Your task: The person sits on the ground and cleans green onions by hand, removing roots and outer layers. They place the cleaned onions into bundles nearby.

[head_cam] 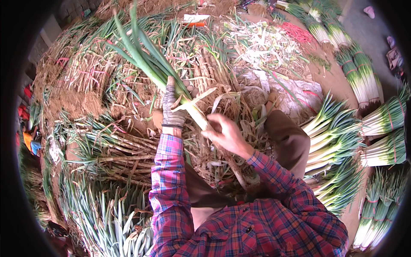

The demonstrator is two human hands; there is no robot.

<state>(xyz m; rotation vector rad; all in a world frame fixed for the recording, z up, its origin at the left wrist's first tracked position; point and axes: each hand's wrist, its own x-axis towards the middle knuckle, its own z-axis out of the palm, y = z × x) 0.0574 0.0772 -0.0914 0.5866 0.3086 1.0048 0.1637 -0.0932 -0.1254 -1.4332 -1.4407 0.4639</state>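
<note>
A long green onion [196, 116] lies diagonally before me, leaves to the upper left and its brown, rooted end down by my legs. Around the base of its leaves my left hand [172, 107] is closed, in a grey knitted glove with bare fingertips. Bare, my right hand [228, 132] has its thumb across the stalk lower down and its fingers curled at the side. Between the hands a pale loose strip of sheath [200, 99] hangs across the stalk. Part of the stalk is hidden behind the right hand.
Untrimmed onions [125, 154] lie to my left, and tied bundles with brown roots [85, 72] beyond. White-stemmed onions [334, 138] are piled at my right knee, near tied clean bundles [383, 123]. Peeled scraps [266, 45] and red twine [298, 32] lie ahead.
</note>
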